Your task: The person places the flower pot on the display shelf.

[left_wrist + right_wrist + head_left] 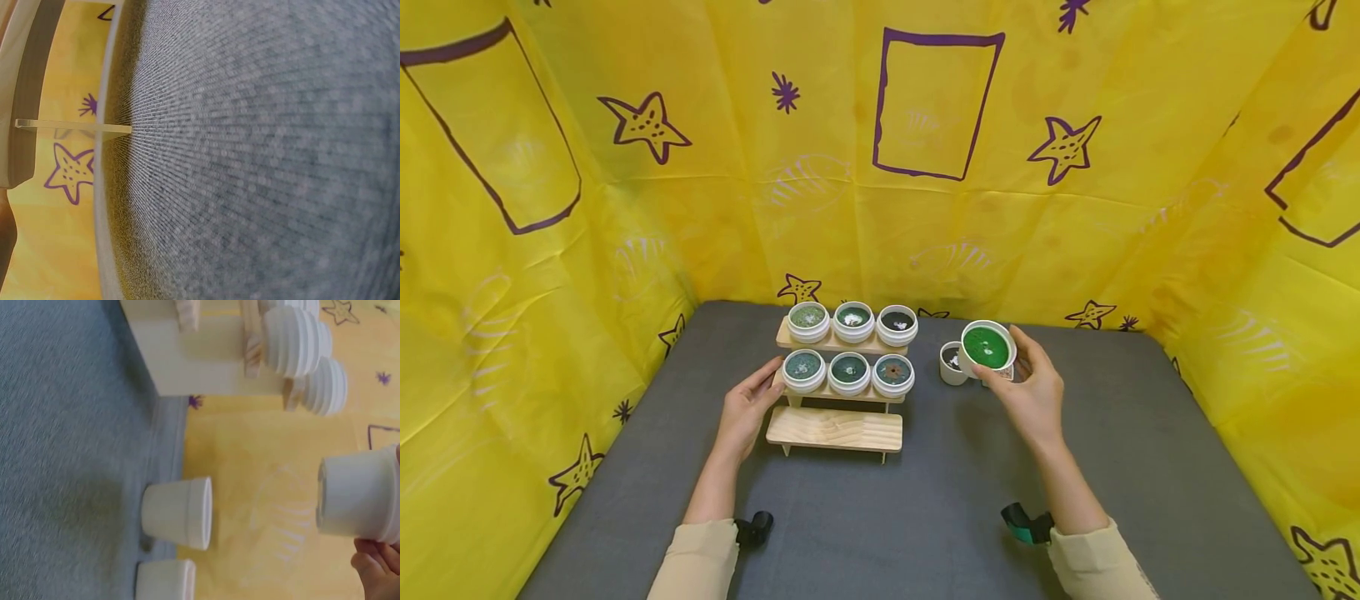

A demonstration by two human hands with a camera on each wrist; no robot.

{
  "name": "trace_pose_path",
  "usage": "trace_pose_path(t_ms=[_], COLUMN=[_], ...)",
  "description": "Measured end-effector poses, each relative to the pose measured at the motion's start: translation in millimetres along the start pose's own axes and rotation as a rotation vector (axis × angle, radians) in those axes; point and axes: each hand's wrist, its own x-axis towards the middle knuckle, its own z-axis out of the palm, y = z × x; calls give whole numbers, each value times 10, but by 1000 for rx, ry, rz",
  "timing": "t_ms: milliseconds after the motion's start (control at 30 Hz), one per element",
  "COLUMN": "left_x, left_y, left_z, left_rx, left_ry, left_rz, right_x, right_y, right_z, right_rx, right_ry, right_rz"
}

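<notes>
A three-tier wooden display stand [835, 428] holds several small round white pots with green and dark contents on its upper two shelves. My left hand [743, 417] is at the left end of the middle shelf, fingers touching it beside a pot [805, 371] with teal-green contents. In the left wrist view only a sliver of that hand shows. My right hand [1033, 392] grips a white cup [987, 348] with bright green contents, raised and tilted toward me. Its white side [356, 494] shows in the right wrist view.
A white cup [953, 367] with dark contents stands on the grey table [880, 525], right of the stand. Another cup [165, 581] shows beside it in the right wrist view and is mostly hidden in the head view. Yellow patterned cloth [820, 225] surrounds the table.
</notes>
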Motion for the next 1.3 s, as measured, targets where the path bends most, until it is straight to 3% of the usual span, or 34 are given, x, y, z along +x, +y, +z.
trace_pose_path(t_ms=[300,800,1300], left_x=[-3,4,2], left_y=[-3,-7,-5], left_z=[4,3,-13], left_rx=[-2,11,1], left_ry=[5,7,-4], left_rz=[0,-1,-6], right_x=[-75,-211,-502], right_y=[-172,-389,-554], right_z=[123,354,694], right_rx=[77,79,156], right_ry=[-83,-203,-343], right_rz=[-42,-157,-259])
